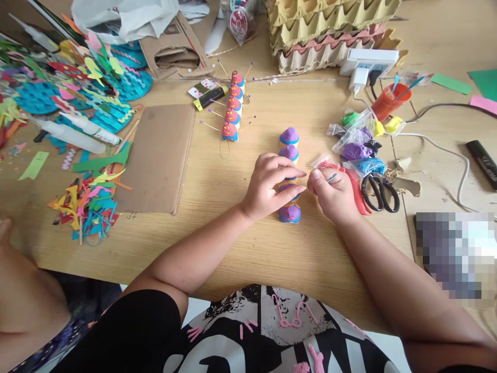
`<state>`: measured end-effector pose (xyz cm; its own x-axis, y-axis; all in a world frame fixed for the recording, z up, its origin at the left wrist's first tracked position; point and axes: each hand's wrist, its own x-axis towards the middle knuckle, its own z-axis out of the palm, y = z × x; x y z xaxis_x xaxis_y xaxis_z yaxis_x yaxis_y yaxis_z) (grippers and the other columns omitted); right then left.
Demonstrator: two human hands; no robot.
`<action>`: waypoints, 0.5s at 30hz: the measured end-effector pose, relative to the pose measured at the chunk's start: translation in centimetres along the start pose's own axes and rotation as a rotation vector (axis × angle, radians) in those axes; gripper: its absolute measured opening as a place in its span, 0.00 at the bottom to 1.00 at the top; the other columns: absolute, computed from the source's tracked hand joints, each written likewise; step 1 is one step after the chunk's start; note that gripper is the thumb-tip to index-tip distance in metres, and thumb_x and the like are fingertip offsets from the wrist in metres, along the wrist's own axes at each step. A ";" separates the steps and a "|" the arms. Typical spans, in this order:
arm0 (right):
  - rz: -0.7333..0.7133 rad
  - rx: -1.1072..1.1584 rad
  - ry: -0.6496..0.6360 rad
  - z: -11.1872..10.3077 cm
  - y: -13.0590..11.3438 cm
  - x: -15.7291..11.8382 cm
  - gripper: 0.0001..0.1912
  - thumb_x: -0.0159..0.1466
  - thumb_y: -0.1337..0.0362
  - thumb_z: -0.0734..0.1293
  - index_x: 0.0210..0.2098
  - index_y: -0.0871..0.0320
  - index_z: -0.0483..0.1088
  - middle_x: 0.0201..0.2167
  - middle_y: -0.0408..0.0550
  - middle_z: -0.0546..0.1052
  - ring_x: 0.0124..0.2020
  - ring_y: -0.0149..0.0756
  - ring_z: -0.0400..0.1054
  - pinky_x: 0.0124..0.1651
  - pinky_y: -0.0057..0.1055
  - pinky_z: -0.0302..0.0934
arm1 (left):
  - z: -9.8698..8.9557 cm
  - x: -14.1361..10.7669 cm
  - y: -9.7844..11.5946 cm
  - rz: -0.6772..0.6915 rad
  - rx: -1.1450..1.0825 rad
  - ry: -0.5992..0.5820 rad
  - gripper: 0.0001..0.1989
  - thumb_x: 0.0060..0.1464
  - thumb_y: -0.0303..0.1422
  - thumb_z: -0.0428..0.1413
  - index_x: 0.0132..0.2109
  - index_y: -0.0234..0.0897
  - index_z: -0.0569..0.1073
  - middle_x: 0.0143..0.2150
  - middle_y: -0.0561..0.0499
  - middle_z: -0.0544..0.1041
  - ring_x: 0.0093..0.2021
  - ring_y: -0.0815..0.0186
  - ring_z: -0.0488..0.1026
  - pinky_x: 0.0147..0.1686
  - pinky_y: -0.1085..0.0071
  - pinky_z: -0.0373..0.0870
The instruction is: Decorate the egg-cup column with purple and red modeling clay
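A row of egg-carton cups (289,213), topped in purple and blue clay with a small face at the near end, stands on the table. Over its middle is my left hand (267,184), thumb and forefinger apart, hiding some of the cups. My right hand (332,194) is closed just right of the row, fingertips close to my left ones. A thin blue-ended stick pokes out of its fist; the rest is hidden. Further back on the left stands a finished-looking red and blue egg-carton caterpillar (233,106) with purple-tipped sticks at its sides.
Right of my hand lie black-handled scissors (380,192), a red clay bag (359,194) and purple clay (356,151). A red cup (389,101) stands behind, near cables and a power strip (369,58). Cardboard (159,155) and paper scraps (93,207) are left. Egg trays (310,57) are stacked behind.
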<state>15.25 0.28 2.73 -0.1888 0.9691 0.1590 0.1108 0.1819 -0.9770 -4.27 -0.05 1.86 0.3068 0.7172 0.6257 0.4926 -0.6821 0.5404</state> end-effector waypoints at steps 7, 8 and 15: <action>-0.039 0.040 -0.030 0.5 -0.3 0.0 0.36 0.62 0.33 0.72 0.18 0.57 0.63 0.17 0.40 0.63 0.21 0.26 0.53 0.26 0.30 0.50 | 0.5 -0.2 -0.1 0.044 -0.001 0.072 0.06 0.67 0.40 0.63 0.43 0.44 0.81 0.46 0.49 0.82 0.53 0.59 0.72 0.58 0.57 0.72; -0.045 0.046 -0.037 0.6 -0.3 0.0 0.35 0.62 0.34 0.72 0.18 0.57 0.64 0.17 0.40 0.63 0.21 0.26 0.53 0.26 0.30 0.50 | 0.6 -0.3 -0.1 0.058 -0.014 0.088 0.05 0.67 0.38 0.63 0.42 0.44 0.81 0.46 0.49 0.81 0.52 0.60 0.72 0.58 0.57 0.72; -0.025 0.119 -0.063 0.2 0.6 0.1 0.31 0.66 0.34 0.68 0.26 0.57 0.71 0.19 0.39 0.65 0.22 0.28 0.55 0.28 0.30 0.52 | 0.5 -0.2 -0.2 0.026 0.005 0.099 0.04 0.67 0.37 0.63 0.41 0.45 0.81 0.45 0.51 0.82 0.51 0.60 0.73 0.57 0.57 0.71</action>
<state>15.10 0.43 2.15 -0.2517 0.9514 0.1777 -0.0106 0.1809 -0.9834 -3.99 -0.01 1.36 0.2372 0.6817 0.6921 0.4899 -0.6992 0.5207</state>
